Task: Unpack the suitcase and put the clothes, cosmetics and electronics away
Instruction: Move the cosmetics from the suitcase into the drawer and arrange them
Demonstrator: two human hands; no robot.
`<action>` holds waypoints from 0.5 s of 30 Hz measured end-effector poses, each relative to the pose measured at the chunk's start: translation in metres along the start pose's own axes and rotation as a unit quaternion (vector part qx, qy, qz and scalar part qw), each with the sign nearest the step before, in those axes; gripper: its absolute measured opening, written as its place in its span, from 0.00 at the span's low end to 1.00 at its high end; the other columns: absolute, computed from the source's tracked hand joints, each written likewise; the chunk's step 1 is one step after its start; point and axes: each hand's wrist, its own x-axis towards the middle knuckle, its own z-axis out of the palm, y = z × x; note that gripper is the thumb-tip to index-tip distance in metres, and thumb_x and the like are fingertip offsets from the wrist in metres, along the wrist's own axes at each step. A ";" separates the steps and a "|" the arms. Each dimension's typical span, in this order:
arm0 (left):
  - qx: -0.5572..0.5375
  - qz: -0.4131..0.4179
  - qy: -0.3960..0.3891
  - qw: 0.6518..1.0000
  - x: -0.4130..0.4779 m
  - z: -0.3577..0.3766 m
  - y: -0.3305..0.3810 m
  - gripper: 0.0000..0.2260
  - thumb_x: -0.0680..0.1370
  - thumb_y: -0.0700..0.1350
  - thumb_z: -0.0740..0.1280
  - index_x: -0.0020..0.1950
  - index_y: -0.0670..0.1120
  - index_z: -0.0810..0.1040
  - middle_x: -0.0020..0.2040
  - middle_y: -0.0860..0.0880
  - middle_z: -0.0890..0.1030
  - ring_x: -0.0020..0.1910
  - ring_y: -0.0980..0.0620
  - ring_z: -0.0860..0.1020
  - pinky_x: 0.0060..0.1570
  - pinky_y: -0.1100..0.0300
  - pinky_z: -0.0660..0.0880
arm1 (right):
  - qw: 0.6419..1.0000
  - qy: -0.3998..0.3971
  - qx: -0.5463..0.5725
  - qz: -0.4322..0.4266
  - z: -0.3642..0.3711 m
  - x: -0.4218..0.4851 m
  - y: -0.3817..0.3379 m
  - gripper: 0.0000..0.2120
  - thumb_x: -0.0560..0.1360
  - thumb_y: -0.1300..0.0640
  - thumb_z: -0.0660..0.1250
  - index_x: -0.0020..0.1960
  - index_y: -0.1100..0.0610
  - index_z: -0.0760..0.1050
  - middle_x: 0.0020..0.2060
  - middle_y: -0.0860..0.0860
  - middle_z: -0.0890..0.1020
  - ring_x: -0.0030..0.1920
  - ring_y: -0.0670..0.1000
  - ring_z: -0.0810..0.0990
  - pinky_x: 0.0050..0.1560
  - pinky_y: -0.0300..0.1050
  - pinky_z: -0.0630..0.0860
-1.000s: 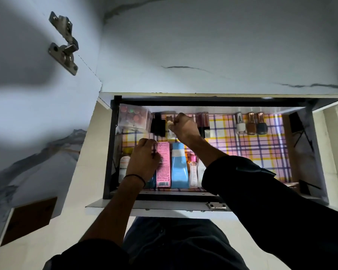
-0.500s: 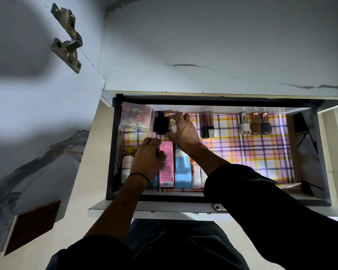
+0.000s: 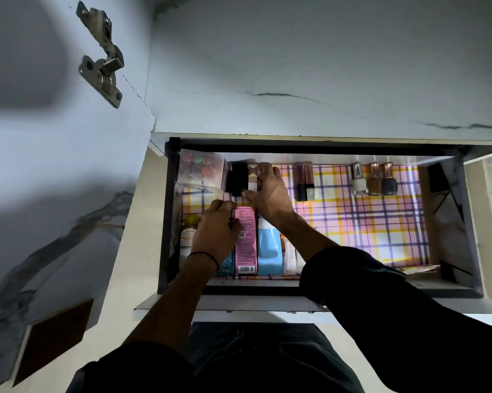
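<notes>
The right hand [image 3: 269,195] is recorded far into the drawer [image 3: 165,222], thumb and fingers closed in a pinch on a small pale bottle [image 3: 252,178]. The left hand [image 3: 215,234] is held nearer the front, fingers curled against the upper left edge of a pink carton [image 3: 245,242]. Whether the carton is gripped or only steadied cannot be told. The small pale bottle is located in the back row, just beyond the right palm and away from the body. Its long axis is judged to run front to back, parallel with a black bottle [image 3: 236,178] touching or just beside it on the left. The right hand is the nearer one, so the placement is judged to turn on setting the bottle down along that axis, beside the black bottle, without knocking it. The bottle is seen only in part: a light body with a checked or faceted top, label unreadable. Outward from the hands, a blue tube [image 3: 270,248] is noted lying just right of the pink carton. A clear case [image 3: 202,168] of round colour pans is noted in the back left corner. Two lip glosses [image 3: 304,181] and three nail polish bottles [image 3: 373,182] are lined along the back, well apart to the right, on a plaid liner [image 3: 352,222].
</notes>
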 end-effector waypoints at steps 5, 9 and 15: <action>-0.001 0.010 0.000 1.000 -0.001 -0.001 -0.001 0.09 0.77 0.42 0.68 0.56 0.43 0.76 0.55 0.47 0.75 0.51 0.49 0.75 0.55 0.53 0.75 | 1.000 -0.017 0.015 0.021 0.003 -0.003 0.000 0.31 0.73 0.66 0.73 0.71 0.56 0.65 0.65 0.56 0.69 0.61 0.54 0.74 0.58 0.48 0.80; -0.001 0.021 0.001 1.000 -0.001 -0.004 0.000 0.09 0.77 0.41 0.67 0.57 0.43 0.76 0.55 0.47 0.75 0.51 0.50 0.74 0.54 0.56 0.74 | 1.000 -0.006 0.003 0.016 0.002 0.000 -0.004 0.28 0.74 0.68 0.70 0.71 0.57 0.67 0.64 0.56 0.70 0.60 0.58 0.77 0.57 0.55 0.81; -0.004 0.025 -0.005 1.000 -0.002 -0.008 0.002 0.12 0.78 0.42 0.65 0.62 0.42 0.75 0.57 0.46 0.74 0.54 0.48 0.75 0.59 0.53 0.74 | 1.000 -0.006 -0.013 0.011 -0.002 -0.004 -0.004 0.28 0.74 0.62 0.73 0.72 0.57 0.67 0.65 0.57 0.70 0.62 0.57 0.75 0.62 0.52 0.78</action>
